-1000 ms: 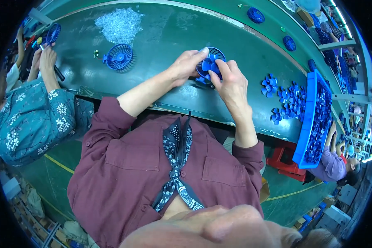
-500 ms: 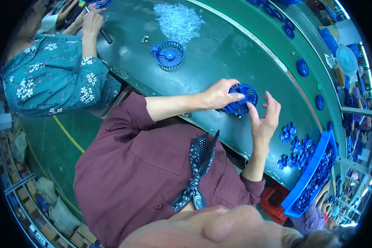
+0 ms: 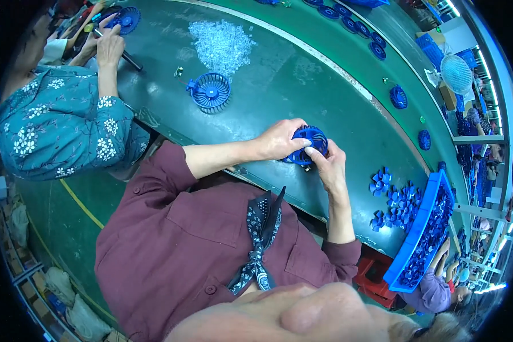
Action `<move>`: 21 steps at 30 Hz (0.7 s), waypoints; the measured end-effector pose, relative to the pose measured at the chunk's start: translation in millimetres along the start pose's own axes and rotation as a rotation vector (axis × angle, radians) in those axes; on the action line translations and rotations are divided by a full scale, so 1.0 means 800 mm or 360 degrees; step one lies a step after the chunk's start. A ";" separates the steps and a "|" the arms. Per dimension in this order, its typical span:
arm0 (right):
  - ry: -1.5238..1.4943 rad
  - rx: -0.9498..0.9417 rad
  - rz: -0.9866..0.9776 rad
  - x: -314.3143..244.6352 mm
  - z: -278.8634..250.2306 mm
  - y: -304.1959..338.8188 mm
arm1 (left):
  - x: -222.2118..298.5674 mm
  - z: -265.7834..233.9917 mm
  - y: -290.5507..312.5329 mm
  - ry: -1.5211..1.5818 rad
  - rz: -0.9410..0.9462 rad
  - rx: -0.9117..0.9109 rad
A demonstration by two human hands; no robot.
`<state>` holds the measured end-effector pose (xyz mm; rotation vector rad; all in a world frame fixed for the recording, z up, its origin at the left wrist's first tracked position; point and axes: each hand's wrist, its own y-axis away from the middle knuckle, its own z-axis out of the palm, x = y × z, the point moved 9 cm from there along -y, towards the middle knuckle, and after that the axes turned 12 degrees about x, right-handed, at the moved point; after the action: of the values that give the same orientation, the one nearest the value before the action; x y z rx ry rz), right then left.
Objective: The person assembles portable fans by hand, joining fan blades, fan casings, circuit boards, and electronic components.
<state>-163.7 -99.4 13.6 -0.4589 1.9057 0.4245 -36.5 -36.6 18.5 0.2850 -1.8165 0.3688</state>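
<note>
While the green desk [image 3: 290, 85] stretches from the far left to the near right, a green strip [image 3: 330, 43] curves along its far side behind a pale border. At the left end is a co-worker [image 3: 62, 125] in a teal top with white flowers. A long blue bin [image 3: 414, 233], full of blue blades, sits at the desk's right end, above a red plastic stool [image 3: 375, 277]. Toward the far left, a heap of small clear pieces [image 3: 221, 47] is spread out. Left of the bin, loose blue fan blades [image 3: 402, 202] lie in a cluster.

Near the middle, the person's 2 hands share 1 round, ribbed fan housing [image 3: 313, 135], blue, over the near part of the desk; whether it touches the surface I cannot tell. The left hand [image 3: 280, 140] is closed around its left side, thumb laid across the face. The right hand [image 3: 330, 165] grips its near right edge, the 2 thumb tips close together. Another blue housing [image 3: 211, 92] lies on the desk, nearer than the clear heap. The co-worker holds a black-handled tool [image 3: 132, 61]. Smallest is a greenish part [image 3: 179, 72], just left of the second housing.
</note>
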 end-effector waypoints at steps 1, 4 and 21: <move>-0.0051 -0.0014 -0.0033 -0.004 0.002 -0.006 | -0.005 0.000 -0.005 -0.0016 0.0001 0.0033; 0.0118 -0.0212 0.0063 0.003 0.003 -0.051 | -0.008 -0.010 -0.032 -0.0148 -0.0026 0.0093; 0.0419 0.0780 -0.0565 0.023 -0.067 -0.071 | -0.039 -0.317 -0.353 -0.1536 0.0531 0.1073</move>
<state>-184.6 -177.2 11.1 -0.5258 2.0386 -0.3475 303.2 -196.7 80.5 0.7147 -2.6416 1.2478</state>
